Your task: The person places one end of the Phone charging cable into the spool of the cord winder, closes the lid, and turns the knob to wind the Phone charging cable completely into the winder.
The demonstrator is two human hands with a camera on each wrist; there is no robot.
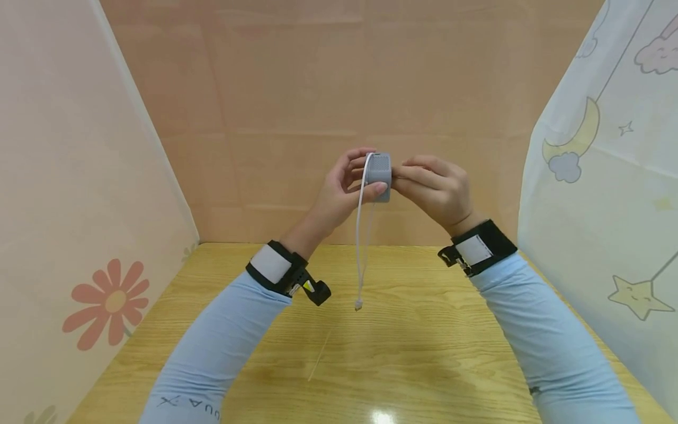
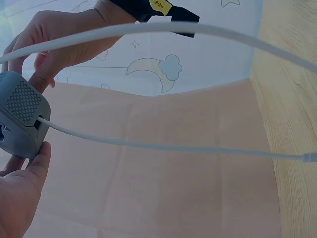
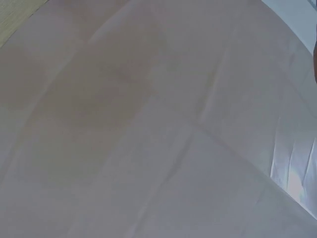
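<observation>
A small grey charger block [image 1: 379, 175] with rounded corners and a fine dotted mesh face is held up in the air above the wooden table, well clear of it. A thin white cable [image 1: 361, 235] runs from a slot in its side, arches over the top, and hangs straight down, its small plug end [image 1: 358, 305] dangling free.
</observation>
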